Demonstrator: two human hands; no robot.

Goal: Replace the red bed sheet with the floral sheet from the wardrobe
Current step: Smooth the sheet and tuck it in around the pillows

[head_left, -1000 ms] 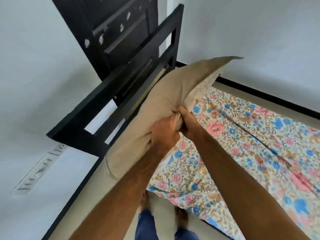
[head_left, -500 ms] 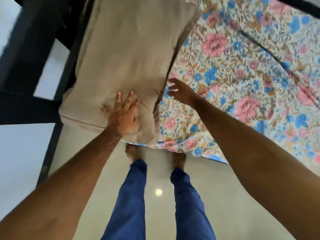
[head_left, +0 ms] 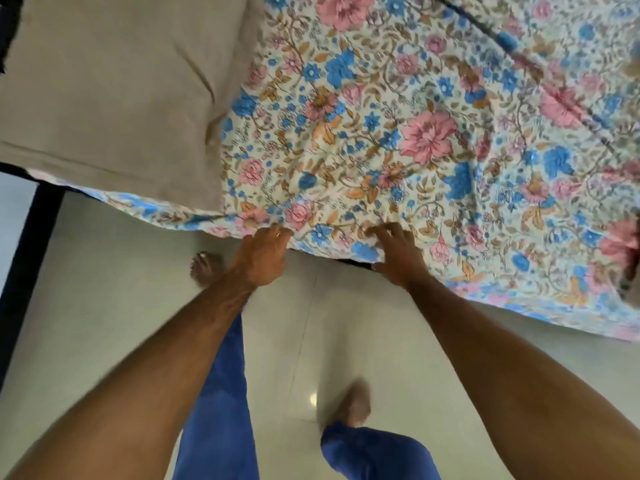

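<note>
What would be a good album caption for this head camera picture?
Both hands, left hand and right hand, at the floral sheet's near edge, beside a beige pillow.

No words, labels, brands, numbers or signs are showing anywhere that can be read.
</note>
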